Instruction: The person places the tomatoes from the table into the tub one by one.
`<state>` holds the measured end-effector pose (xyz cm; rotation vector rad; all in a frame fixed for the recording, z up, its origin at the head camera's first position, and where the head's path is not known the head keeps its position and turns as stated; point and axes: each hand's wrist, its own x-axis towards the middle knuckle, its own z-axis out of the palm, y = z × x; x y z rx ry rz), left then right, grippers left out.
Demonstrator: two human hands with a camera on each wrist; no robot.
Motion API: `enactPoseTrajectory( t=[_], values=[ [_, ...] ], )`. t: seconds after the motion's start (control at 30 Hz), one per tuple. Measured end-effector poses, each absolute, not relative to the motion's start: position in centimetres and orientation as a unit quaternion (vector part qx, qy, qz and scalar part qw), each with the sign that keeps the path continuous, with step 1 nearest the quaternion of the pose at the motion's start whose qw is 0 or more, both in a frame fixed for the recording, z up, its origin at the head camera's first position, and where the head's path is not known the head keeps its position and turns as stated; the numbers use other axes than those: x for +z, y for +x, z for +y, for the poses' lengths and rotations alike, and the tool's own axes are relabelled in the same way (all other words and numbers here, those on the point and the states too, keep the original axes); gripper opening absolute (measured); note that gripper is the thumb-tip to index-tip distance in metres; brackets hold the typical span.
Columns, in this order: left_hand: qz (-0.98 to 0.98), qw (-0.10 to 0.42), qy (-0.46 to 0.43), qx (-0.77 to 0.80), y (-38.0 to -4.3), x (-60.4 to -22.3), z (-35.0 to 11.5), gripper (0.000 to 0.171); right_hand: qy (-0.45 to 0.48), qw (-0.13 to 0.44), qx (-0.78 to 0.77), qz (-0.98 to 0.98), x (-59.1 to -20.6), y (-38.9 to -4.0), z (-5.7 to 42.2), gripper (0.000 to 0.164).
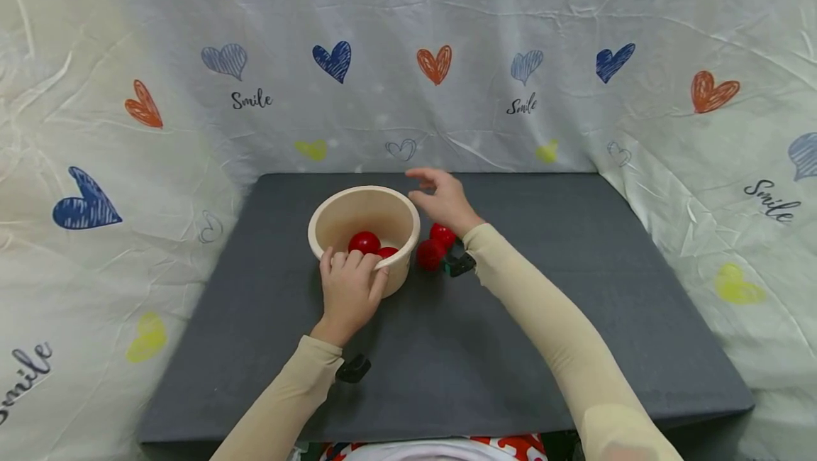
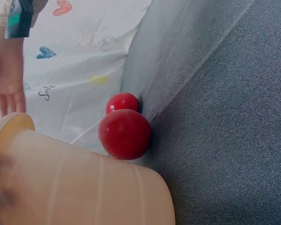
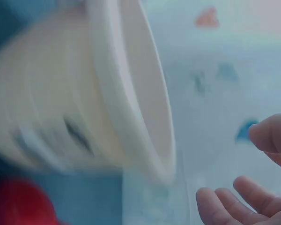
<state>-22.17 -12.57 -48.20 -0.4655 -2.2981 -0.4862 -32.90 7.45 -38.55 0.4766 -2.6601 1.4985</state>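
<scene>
A cream plastic bucket (image 1: 398, 278) stands upright on the dark table, left of its middle. My left hand (image 1: 349, 292) grips the bucket's near rim, fingers over the edge and thumb along the outside. Inside lie a red ball (image 1: 364, 242) and another red ball (image 1: 386, 252), partly covered by the rim and hand. Two more, a darker red ball (image 1: 430, 255) and a brighter one (image 1: 443, 235), sit close together on the table just right of the bucket. My right hand (image 1: 445, 202) hovers by the bucket's right rim, fingers and thumb apart, holding nothing.
The dark grey cloth of the table (image 1: 510, 347) extends to both sides and toward me. Behind and beside it hangs a pale curtain (image 1: 383, 0) printed with hearts and "Smile". Each wrist carries a small black camera (image 1: 354, 369).
</scene>
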Motion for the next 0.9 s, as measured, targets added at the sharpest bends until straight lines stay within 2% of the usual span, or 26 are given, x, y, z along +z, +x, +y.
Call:
enactPoseTrajectory(
  t=[0.17,0.37,0.8,0.9],
  values=[
    [-0.895,0.363,-0.178,-0.190,-22.1,-48.3,-12.8,0.023,0.094,0.036,0.482,-0.870,-38.4,-35.3,11.0,0.045],
    [-0.892,0.366,-0.181,-0.192,-22.2,-48.4,-12.9,0.022,0.047,0.019,0.475,-0.878,-40.6,-36.7,13.6,0.044],
    [-0.900,0.350,-0.178,-0.189,-22.0,-48.1,-12.9,0.021,-0.030,-0.058,0.357,-0.932,-47.8,-37.6,14.9,0.051],
    [-0.901,0.348,-0.177,-0.187,-22.0,-48.1,-12.8,0.021,-0.040,-0.057,0.357,-0.931,-49.1,-37.3,14.9,0.052]
  ],
)
